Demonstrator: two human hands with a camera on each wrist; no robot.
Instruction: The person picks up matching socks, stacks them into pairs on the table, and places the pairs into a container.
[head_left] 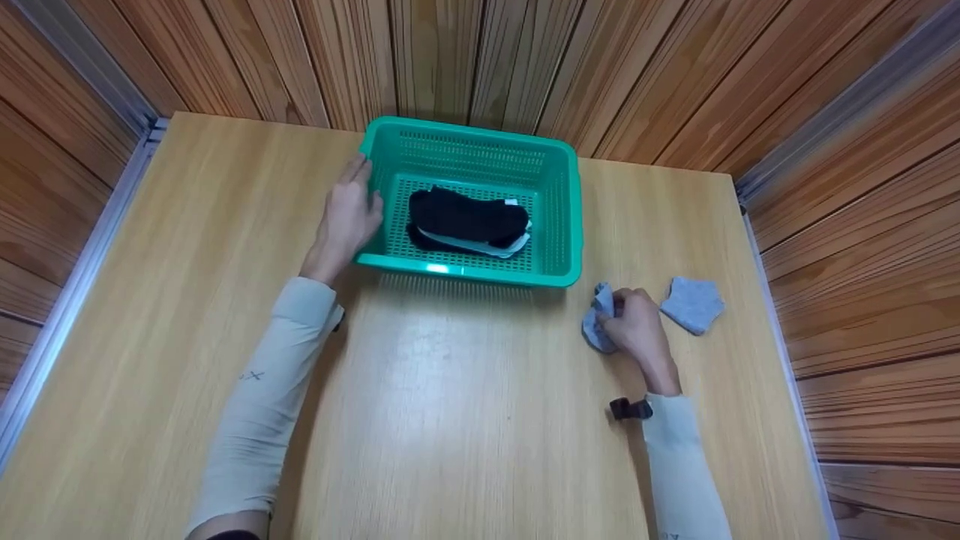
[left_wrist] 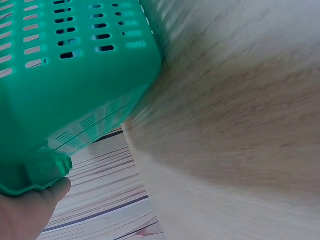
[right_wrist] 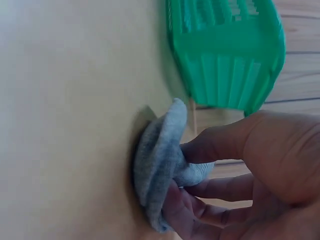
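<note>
My left hand (head_left: 347,214) grips the left rim of a green plastic basket (head_left: 469,279). In the left wrist view, part of that hand (left_wrist: 22,215) shows at the basket's lip. Inside the basket lies a small stack of folded socks, with a black sock (head_left: 472,215) on top and lighter cloth under it. To the right of the basket, my right hand (head_left: 637,322) pinches a grey sock (right_wrist: 162,155) between thumb and fingers, close to the tabletop. Another grey sock (head_left: 693,304), folded flat, lies on the table to the right of this hand.
The basket stands at the back of a light wooden table (head_left: 450,420), near the wood-panelled wall (head_left: 442,60). More panelled walls rise at left and right, with metal strips (head_left: 75,270) along the table's sides.
</note>
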